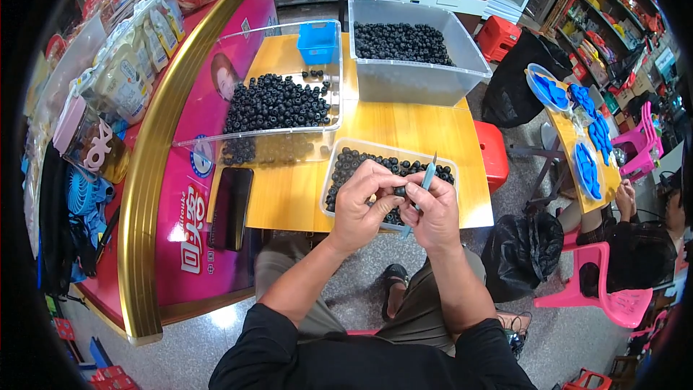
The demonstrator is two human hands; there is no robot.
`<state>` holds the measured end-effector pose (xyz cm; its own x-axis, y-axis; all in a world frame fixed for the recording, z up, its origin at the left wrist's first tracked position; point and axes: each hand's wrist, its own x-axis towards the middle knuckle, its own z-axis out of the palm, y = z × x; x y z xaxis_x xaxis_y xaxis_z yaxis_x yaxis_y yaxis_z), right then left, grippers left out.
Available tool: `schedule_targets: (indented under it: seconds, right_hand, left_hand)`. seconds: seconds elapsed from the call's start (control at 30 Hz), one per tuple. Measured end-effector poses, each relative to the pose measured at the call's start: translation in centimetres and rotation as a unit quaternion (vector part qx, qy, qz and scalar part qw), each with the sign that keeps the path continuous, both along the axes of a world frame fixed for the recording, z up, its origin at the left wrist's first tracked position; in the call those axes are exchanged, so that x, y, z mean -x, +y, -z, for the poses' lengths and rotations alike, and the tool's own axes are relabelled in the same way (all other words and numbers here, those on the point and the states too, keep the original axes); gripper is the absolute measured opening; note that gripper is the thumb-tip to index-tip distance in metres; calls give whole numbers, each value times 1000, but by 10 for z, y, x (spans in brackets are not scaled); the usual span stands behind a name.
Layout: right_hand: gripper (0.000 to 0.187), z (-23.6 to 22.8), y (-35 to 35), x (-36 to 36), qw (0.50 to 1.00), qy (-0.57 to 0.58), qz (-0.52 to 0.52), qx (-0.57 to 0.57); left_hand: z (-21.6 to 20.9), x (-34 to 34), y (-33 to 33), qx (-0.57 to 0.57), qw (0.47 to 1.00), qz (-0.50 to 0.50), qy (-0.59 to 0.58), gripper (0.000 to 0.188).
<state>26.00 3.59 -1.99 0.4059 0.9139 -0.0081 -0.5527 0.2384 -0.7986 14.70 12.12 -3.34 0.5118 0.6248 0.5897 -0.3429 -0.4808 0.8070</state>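
Over the front edge of the wooden table, my left hand (363, 206) and my right hand (437, 215) meet. A small round black part (400, 191) is pinched between their fingertips. My right hand also grips a slim light-blue, pen-like tool (428, 177) with a thin dark pointed tip, which points up and away from me. Just beneath my hands sits a shallow clear tray (328, 198) with many similar black parts (354, 166). My fingers hide part of the tray and most of the held piece.
A large clear bin (411, 76) of black parts stands at the back right. Another clear box (336, 112), at the back left, holds loose black parts and a small blue basket (316, 43). A black phone (231, 209) lies left. Rightward are a red stool (491, 155) and a black bag (523, 253).
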Motion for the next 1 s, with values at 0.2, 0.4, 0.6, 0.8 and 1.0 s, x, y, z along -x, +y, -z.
schedule_targets:
  seconds: [0.2,0.4,0.6,0.8,1.0]
  right_hand:
    - [11,3,0,-1,997,-69,17,23]
    - [10,6,-1,-1,996,-81,34,14]
    - [12,7,-2,-4,997,-70,22,1]
    - [13,3,-2,-2,999,-33,22,-26]
    - [13,2,-2,-3,997,-64,33,-13]
  left_hand:
    - [-1,-1,0,-5,1000,3,12,24]
    - [0,-2,-1,-20,1000,6,18,24]
    - [1,-1,0,29,999,30,23,17]
    - [10,-2,1,98,989,108,-23,21]
    - [10,-3,-8,270,952,128,-66,18]
